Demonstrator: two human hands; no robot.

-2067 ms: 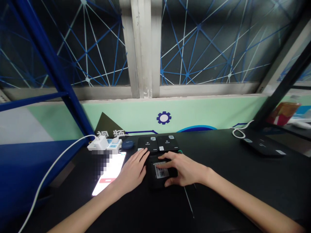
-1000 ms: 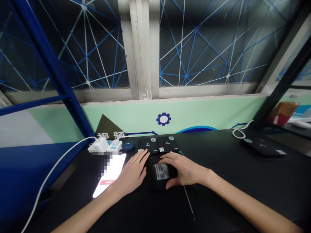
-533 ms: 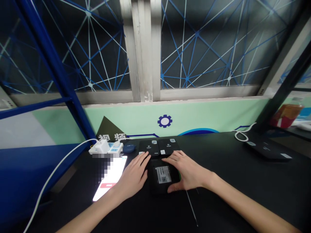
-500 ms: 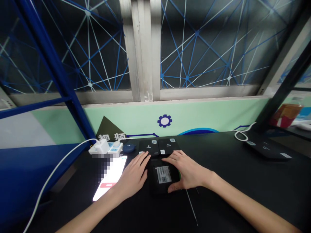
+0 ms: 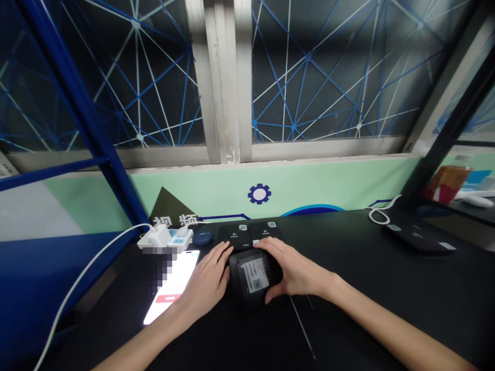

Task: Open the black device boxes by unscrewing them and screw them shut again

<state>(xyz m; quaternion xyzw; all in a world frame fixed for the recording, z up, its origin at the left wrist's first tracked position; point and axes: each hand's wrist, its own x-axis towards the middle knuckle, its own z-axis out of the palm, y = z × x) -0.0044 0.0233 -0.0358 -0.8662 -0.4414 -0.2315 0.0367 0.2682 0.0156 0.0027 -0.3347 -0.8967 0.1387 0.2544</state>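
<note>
In the middle of the desk lies a black box-shaped device (image 5: 250, 278) with rounded corners and a white printed label on its upper face. My right hand (image 5: 297, 265) grips its right side, fingers at the far edge and thumb at the near edge. My left hand (image 5: 211, 275) is flat with fingers stretched, just left of the device; whether it touches it I cannot tell. Its fingertips reach the front of a flat black box (image 5: 235, 238). A second flat black box (image 5: 266, 230) stands right of that one. A thin metal rod (image 5: 303, 327) lies near my right wrist.
Left of my left hand lies a lit phone (image 5: 180, 278). Behind it are a white power strip (image 5: 180, 240) with a plugged charger and a dark blue case (image 5: 202, 237). A black flat box (image 5: 419, 238) and a white cable (image 5: 379, 214) lie at the right, below the windows.
The labelled device has turned slightly and its left edge now shows tilted in my right hand's grip. My left hand stays nearly in place. The view has shifted slightly.
</note>
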